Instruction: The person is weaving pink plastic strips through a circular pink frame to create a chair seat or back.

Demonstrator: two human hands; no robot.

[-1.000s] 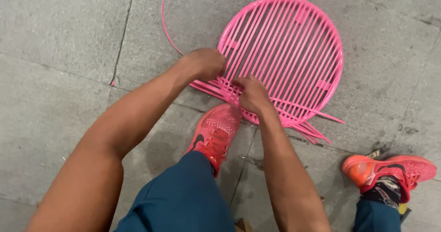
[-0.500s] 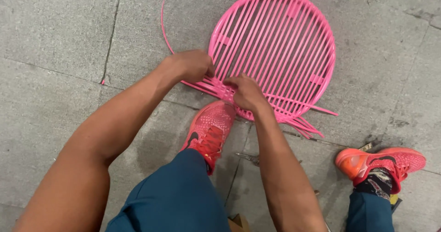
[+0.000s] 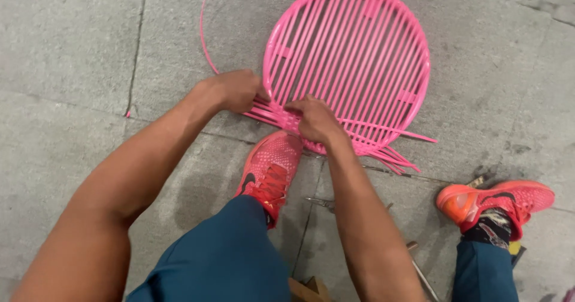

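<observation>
Two hands: both work at the near rim of a round pink woven frame (image 3: 353, 56) that lies flat on the concrete floor (image 3: 72, 50).
Left hand (image 3: 235, 90): rests at the frame's near left edge, fingers curled closed around a bundle of loose pink strands (image 3: 263, 107) where they leave the rim.
Right hand (image 3: 314, 119): sits on the near rim just beside the left hand, fingers bent and pinched onto the strands at the weave; the exact strand held cannot be told.
Frame position: ahead of the person, its near rim touching or overlapping the toe of the left shoe (image 3: 271, 167).
Frame surface: parallel pink strands run across the hoop, with a few crossing strands near the lower edge.
Loose ends: cut strand tips (image 3: 401, 155) fan out past the rim on the right side.
Long strand (image 3: 203, 32): curves away from the left hand toward the top of the view.
Right shoe (image 3: 497, 200): orange-red, well apart from the frame, on the floor at right.
Clothing: teal trousers (image 3: 227, 260) cover both legs.
</observation>
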